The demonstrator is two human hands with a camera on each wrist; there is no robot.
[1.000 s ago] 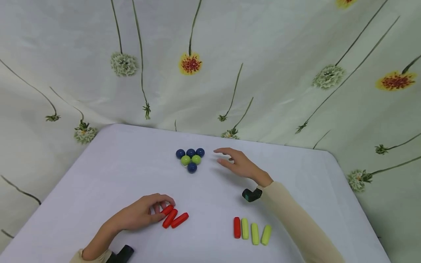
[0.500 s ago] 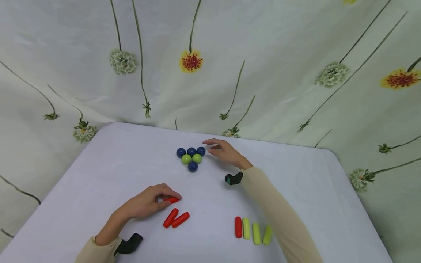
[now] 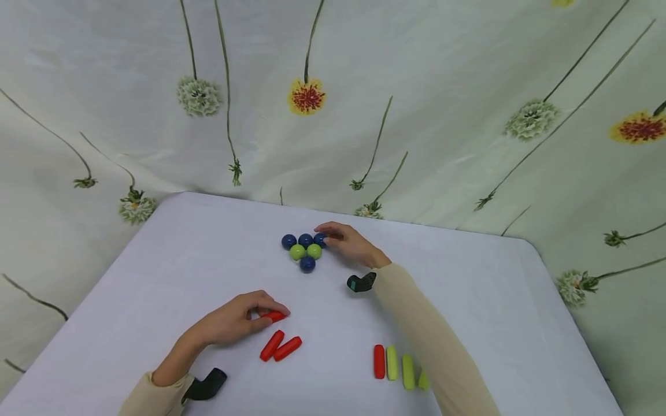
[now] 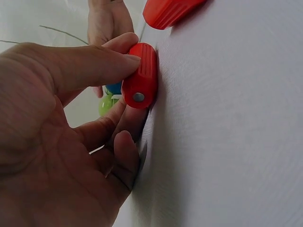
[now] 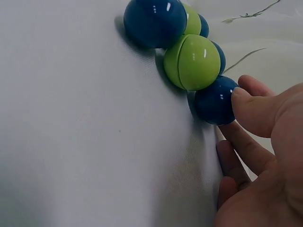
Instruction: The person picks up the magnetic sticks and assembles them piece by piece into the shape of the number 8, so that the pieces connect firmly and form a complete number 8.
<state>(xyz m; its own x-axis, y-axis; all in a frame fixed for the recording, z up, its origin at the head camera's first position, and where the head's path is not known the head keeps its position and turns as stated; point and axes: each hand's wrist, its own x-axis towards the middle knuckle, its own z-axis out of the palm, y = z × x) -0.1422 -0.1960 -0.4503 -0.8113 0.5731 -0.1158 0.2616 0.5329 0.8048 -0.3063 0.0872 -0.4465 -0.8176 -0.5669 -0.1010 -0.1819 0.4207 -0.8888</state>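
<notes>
My left hand (image 3: 236, 320) pinches a red rod (image 4: 147, 68) between thumb and fingers, close over the white cloth; a silvery disc, like a magnet, shows in the rod's end. At the back of the table, my right hand (image 3: 355, 244) has its thumb and fingers around a dark blue ball (image 5: 215, 103), the right corner of a triangle of balls. Two green balls (image 3: 297, 252) form the triangle's middle row, and a lone blue ball (image 3: 307, 264) makes its front tip. In the right wrist view the gripped ball sits against a green one.
Two red rods (image 3: 288, 348) lie in a V just in front of the left hand. Farther right are another red rod (image 3: 379, 361) and several yellow-green rods (image 3: 408, 372), one partly hidden by the right sleeve (image 3: 432, 335). A flower-printed cloth (image 3: 416, 115) hangs behind the table.
My right hand has moved left to the triangle and closed its fingers around the corner ball. The left hand has lifted one red rod away from the other two, forward and right.
</notes>
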